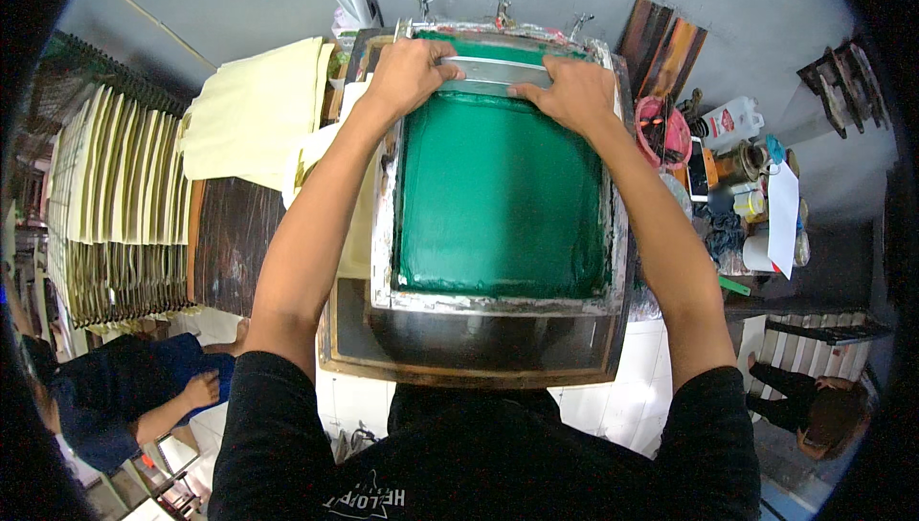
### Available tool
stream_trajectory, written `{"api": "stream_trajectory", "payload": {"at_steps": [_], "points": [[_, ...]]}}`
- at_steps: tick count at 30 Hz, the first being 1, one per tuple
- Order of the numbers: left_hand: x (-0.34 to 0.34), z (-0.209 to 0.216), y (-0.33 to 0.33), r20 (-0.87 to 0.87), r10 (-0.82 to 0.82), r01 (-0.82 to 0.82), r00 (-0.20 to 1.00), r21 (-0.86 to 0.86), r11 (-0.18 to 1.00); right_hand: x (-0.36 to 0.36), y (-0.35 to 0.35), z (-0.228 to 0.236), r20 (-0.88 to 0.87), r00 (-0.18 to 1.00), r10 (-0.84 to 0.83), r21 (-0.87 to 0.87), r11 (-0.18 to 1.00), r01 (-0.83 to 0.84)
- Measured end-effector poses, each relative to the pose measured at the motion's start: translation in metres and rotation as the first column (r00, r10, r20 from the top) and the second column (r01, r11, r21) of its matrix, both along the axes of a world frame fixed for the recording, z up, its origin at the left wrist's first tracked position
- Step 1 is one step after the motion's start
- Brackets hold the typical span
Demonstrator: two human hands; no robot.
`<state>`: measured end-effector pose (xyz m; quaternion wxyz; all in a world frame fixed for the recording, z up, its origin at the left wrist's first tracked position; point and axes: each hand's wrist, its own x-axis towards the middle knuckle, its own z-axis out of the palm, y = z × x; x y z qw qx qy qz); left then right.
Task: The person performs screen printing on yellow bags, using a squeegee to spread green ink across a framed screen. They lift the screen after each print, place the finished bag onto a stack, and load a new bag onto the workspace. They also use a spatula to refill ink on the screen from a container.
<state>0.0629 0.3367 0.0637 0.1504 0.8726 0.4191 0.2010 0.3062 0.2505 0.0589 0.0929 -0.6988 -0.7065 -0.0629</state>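
Both of my hands grip a silver metal squeegee that lies crosswise near the far end of a screen printing frame. My left hand wraps its left end, and my right hand its right end, with both thumbs on the near side. Green mesh fills the frame, and green ink shows along the far side beyond the squeegee. The squeegee's lower edge is hard to make out. Under the frame lies a dark board with a brown border. Metal clamps stand behind the frame.
Pale yellow sheets are stacked at the left, beside a rack of sheets. Right of the frame sit a pink bowl, a phone, a white jug and several cans. Other people are at lower left and lower right.
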Motion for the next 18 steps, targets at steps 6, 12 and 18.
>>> {"api": "stream_trajectory", "payload": {"at_steps": [6, 12, 18], "points": [[-0.016, -0.009, -0.040, 0.054, -0.037, 0.038, 0.998, -0.010, 0.999, -0.009, -0.039, -0.010, -0.012, 0.999, 0.037, 0.050, 0.998, -0.036], [-0.033, -0.007, -0.088, 0.038, -0.031, 0.033, 0.999, -0.067, 0.997, -0.025, -0.085, -0.010, -0.066, 0.996, 0.066, 0.036, 0.997, -0.064], [-0.054, -0.002, -0.151, 0.077, -0.028, 0.037, 0.997, -0.123, 0.992, -0.046, -0.144, -0.008, -0.113, 0.990, 0.087, -0.035, 0.995, -0.091]]}}
